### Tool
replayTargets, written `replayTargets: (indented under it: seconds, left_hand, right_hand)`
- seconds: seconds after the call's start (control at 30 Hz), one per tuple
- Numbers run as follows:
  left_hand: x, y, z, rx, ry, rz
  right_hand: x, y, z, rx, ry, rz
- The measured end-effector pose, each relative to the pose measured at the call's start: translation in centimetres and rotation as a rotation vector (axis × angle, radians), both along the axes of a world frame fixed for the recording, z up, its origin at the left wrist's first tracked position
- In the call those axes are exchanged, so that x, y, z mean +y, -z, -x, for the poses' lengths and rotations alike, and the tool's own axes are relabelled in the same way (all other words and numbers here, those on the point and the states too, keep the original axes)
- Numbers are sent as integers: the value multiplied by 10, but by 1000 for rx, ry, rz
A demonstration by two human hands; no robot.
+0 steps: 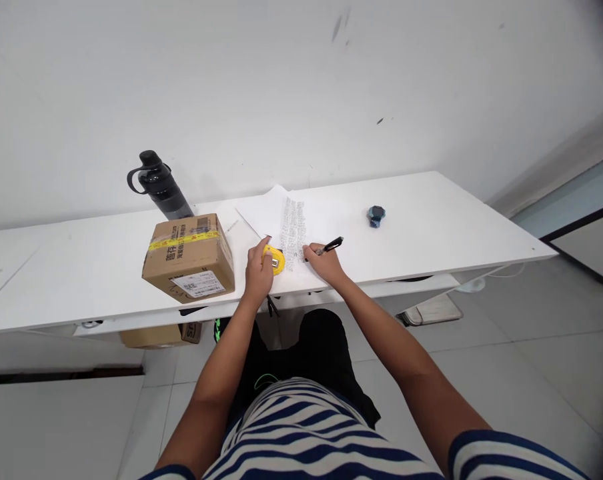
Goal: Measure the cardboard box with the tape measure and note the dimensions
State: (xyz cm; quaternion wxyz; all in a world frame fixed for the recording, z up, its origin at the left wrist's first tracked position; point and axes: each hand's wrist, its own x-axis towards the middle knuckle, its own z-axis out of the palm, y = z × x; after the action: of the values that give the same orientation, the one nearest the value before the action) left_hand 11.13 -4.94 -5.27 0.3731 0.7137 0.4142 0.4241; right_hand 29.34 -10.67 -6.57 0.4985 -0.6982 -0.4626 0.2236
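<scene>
My left hand is closed around a yellow tape measure near the front edge of the white desk. Between my hands lies a paper covered with dense rows of handwriting. My right hand grips a black pen, its lower end at the right side of the written rows. More white sheets lie under and beside this paper. Just left of my left hand sits a taped cardboard box with a white label.
A dark bottle with a loop handle stands behind the box. A blue and black watch lies on the desk to the right. Another cardboard box is under the desk.
</scene>
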Motion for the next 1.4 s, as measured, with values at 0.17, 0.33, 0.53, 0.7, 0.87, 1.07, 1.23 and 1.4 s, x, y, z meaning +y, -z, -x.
replayTargets:
  seconds: [0.17,0.33,0.53,0.7,0.87,1.07,1.23,1.4]
  left_hand:
    - [1,1,1,9,11,-17]
    - [2,2,1,-4,7,0]
    - [0,4,4,36,90,-65]
    - [-9,2,4,245,128,-277]
    - [-18,4,3,415,14,-538]
    - [-12,7,23,448,-50,-637]
    - [-12,-5,39,559,-28,-580]
    - [-16,-28,47,759,43,-490]
  right_hand:
    - [0,0,0,-15,-30,19]
    - [0,0,0,-17,70,-2]
    - [3,1,1,-6,29,28]
    - [4,0,3,-7,60,5]
    - [4,0,3,6,74,-15]
    - [3,-3,5,38,141,-4]
    - [0,-6,5,50,124,6]
    - [-2,-7,4,69,100,13]
